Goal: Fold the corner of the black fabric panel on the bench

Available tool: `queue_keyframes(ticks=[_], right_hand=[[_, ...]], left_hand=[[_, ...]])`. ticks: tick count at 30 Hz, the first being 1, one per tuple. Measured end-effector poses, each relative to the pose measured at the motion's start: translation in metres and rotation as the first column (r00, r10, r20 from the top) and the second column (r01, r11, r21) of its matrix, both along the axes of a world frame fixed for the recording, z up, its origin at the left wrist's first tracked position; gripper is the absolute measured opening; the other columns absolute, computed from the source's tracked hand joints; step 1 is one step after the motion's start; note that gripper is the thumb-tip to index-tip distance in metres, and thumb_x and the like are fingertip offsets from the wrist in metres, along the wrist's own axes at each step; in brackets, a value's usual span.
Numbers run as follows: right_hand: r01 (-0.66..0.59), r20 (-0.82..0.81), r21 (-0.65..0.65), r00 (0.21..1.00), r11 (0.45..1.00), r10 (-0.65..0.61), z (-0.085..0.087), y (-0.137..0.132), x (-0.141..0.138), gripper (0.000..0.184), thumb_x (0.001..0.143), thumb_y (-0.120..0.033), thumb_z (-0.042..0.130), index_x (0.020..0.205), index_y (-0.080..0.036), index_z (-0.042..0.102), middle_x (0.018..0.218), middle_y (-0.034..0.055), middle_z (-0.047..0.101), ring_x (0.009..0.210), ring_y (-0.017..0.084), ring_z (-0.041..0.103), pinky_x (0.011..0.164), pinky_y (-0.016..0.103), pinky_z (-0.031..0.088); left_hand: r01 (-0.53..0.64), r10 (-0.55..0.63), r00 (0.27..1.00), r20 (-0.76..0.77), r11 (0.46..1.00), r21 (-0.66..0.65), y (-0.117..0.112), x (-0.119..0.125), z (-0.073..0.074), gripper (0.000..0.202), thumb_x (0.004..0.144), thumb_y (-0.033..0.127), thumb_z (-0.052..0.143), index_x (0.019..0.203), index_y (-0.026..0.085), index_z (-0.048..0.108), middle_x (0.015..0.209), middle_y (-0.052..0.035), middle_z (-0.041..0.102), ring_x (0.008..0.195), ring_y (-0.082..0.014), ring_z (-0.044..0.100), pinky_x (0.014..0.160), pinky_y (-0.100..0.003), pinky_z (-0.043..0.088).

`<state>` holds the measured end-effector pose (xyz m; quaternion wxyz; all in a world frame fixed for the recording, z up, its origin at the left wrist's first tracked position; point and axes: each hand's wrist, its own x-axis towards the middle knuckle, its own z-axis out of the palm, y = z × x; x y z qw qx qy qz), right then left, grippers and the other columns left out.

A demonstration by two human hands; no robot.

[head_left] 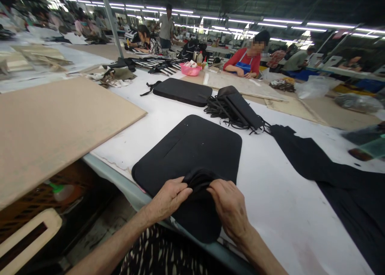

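A black padded sleeve [192, 150] lies flat on the white table [279, 194] in front of me, its near edge bunched up and hanging over the table's front edge. My left hand [170, 196] is closed on the bunched black fabric from the left. From the right, my right hand [230, 204] pinches the same raised fold. The two hands sit close together, thumbs tucked into the fold.
A second black sleeve [182, 91] and a pile of black straps and panels [237, 108] lie farther back. Black cloth [337, 174] spreads at the right. A brown board [51, 126] covers the left. A person in red [246, 60] works across the table near a pink basket [190, 69].
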<state>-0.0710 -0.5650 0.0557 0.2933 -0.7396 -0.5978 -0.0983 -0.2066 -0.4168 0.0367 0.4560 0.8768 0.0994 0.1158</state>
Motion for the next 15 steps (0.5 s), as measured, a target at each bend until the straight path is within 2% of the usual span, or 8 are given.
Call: queue_keyframes(ticks=[4,8,10,12,14,15], right_hand=[[0.021,0.008,-0.015,1.000,1.000,-0.021,-0.001,0.007,0.003,0.027,0.093,-0.021,0.038,0.077,-0.015,0.058,0.071,0.0047,0.058,0.067,0.016,0.051,0.066,0.029,0.034],[0.072,0.035,-0.058,0.997,0.996,-0.070,-0.005,0.014,0.007,0.030,0.093,-0.028,0.039,0.073,-0.017,0.058,0.067,0.0033,0.057,0.063,0.015,0.050,0.064,0.029,0.033],[0.107,0.040,-0.070,0.994,0.992,-0.104,-0.003,0.015,0.007,0.031,0.093,-0.030,0.040,0.072,-0.017,0.059,0.067,0.0033,0.057,0.062,0.015,0.050,0.063,0.029,0.034],[0.127,-0.004,-0.037,0.992,0.991,-0.128,0.008,0.010,0.002,0.028,0.092,-0.030,0.040,0.076,-0.018,0.060,0.075,0.0048,0.059,0.068,0.016,0.052,0.066,0.030,0.037],[0.120,-0.085,0.024,0.989,0.992,-0.118,0.030,-0.005,-0.012,0.023,0.090,-0.029,0.040,0.087,-0.022,0.062,0.090,0.0061,0.060,0.078,0.017,0.056,0.069,0.031,0.041],[0.099,-0.139,0.007,0.986,0.995,-0.097,0.045,-0.016,-0.021,0.023,0.089,-0.029,0.039,0.092,-0.026,0.062,0.094,0.0055,0.060,0.081,0.018,0.057,0.068,0.031,0.043]], left_hand=[[0.025,-0.024,1.000,0.016,0.999,-0.037,0.001,-0.001,0.004,0.039,0.091,0.029,0.035,0.056,0.014,0.041,0.069,-0.0001,0.043,0.066,-0.0127,0.043,0.062,-0.023,0.034],[0.052,-0.050,0.999,0.019,0.996,-0.078,0.001,-0.003,0.005,0.033,0.083,0.037,0.054,0.061,0.013,0.050,0.077,-0.0012,0.049,0.072,-0.0146,0.047,0.064,-0.023,0.036],[0.034,-0.035,0.999,-0.008,0.996,-0.078,0.000,-0.004,0.005,0.030,0.083,0.035,0.055,0.063,0.012,0.053,0.078,-0.0017,0.050,0.072,-0.0145,0.047,0.064,-0.023,0.037],[0.025,-0.027,0.999,-0.018,0.997,-0.076,0.000,-0.004,0.004,0.030,0.087,0.031,0.050,0.064,0.012,0.054,0.077,-0.0017,0.049,0.071,-0.0138,0.047,0.064,-0.023,0.037],[0.029,-0.029,1.000,-0.008,0.997,-0.072,-0.001,-0.003,0.003,0.030,0.088,0.029,0.048,0.064,0.013,0.053,0.075,-0.0009,0.048,0.070,-0.0129,0.046,0.064,-0.023,0.036],[0.028,-0.028,1.000,-0.002,0.997,-0.069,0.000,-0.003,0.003,0.030,0.088,0.029,0.048,0.063,0.013,0.052,0.073,-0.0003,0.047,0.068,-0.0123,0.046,0.063,-0.022,0.035]])
